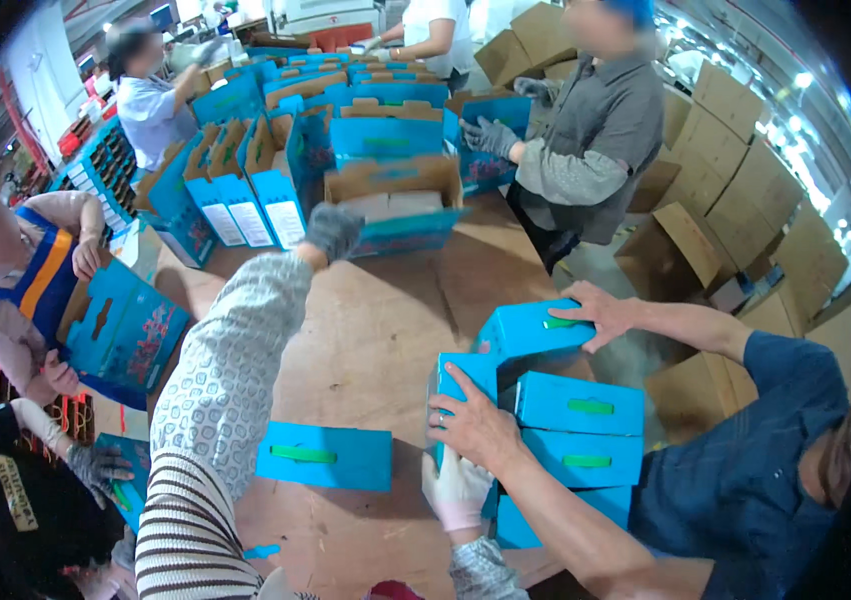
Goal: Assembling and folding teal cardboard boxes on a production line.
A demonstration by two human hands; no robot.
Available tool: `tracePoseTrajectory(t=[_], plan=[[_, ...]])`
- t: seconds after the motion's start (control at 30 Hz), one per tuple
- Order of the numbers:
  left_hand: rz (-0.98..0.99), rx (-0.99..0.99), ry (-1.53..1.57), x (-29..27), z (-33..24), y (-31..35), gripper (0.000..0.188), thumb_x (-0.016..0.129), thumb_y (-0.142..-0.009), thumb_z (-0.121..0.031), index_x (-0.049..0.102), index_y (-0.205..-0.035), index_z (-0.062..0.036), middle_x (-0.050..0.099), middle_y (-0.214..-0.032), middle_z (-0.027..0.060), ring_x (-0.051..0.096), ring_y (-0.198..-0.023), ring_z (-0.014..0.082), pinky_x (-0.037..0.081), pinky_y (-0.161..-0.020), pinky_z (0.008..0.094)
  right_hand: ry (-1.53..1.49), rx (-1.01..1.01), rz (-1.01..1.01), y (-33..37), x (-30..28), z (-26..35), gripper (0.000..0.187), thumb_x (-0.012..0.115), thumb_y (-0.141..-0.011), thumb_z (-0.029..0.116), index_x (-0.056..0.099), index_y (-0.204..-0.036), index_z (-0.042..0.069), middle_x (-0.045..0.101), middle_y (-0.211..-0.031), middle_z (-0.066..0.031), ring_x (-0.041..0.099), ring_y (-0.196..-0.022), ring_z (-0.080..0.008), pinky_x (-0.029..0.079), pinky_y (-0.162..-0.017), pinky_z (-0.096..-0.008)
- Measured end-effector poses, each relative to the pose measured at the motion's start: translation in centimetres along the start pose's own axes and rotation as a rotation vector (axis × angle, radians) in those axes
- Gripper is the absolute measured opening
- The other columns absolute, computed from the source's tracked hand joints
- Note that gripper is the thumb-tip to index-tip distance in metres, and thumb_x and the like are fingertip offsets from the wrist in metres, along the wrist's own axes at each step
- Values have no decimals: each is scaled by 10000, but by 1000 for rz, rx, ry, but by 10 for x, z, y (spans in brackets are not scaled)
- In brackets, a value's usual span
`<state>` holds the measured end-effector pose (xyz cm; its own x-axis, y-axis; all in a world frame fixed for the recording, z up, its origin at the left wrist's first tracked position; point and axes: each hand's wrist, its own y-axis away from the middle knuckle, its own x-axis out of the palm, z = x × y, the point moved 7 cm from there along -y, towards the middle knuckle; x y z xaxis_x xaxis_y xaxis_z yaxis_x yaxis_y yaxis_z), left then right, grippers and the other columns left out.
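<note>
My left hand (333, 232), in a grey glove, reaches far forward across the table. Its fingers close at the near left corner of an open-topped blue carton (405, 235) with a brown inside. Low at the right, my white-gloved right hand (458, 490) grips the near end of a closed blue carton (465, 372). A co-worker's bare hand (475, 420) presses on that same carton, and the other bare hand (590, 315) rests on a second blue carton (535, 330). Between my arms lies a closed blue carton (323, 472) with a green handle.
Several blue cartons (585, 400) lie grouped at the right. Open cartons (245, 190) crowd the far end of the wooden table (365, 340). Co-workers stand around it; one at the left holds a blue carton (125, 325). Brown boxes (685, 250) are piled on the right.
</note>
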<state>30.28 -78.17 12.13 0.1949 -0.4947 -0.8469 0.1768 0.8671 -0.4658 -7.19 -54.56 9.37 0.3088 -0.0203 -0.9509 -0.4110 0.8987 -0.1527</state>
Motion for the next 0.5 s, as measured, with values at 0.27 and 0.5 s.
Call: tracePoseTrajectory(t=[0.27, 0.5], plan=[[450, -45, 61, -142, -24, 220, 152, 524, -827, -194, 648, -749, -151, 644, -682, 130, 641, -595, 315, 465, -469, 457, -128, -169, -260, 59, -31, 10, 541, 715, -772, 283, 570, -1241, 56, 479, -1340, -242, 440, -1240, -431, 345, -1009, -595], [587, -378, 448, -248, -55, 390, 275, 642, -798, -356, 696, -823, -88, 663, -767, 199, 654, -735, 394, 521, -662, 484, -316, -426, -273, 186, -77, 120, 684, 702, -780, 285, 446, -1380, 78, 299, -1510, -250, 267, -1400, -450, 217, -1110, -644]])
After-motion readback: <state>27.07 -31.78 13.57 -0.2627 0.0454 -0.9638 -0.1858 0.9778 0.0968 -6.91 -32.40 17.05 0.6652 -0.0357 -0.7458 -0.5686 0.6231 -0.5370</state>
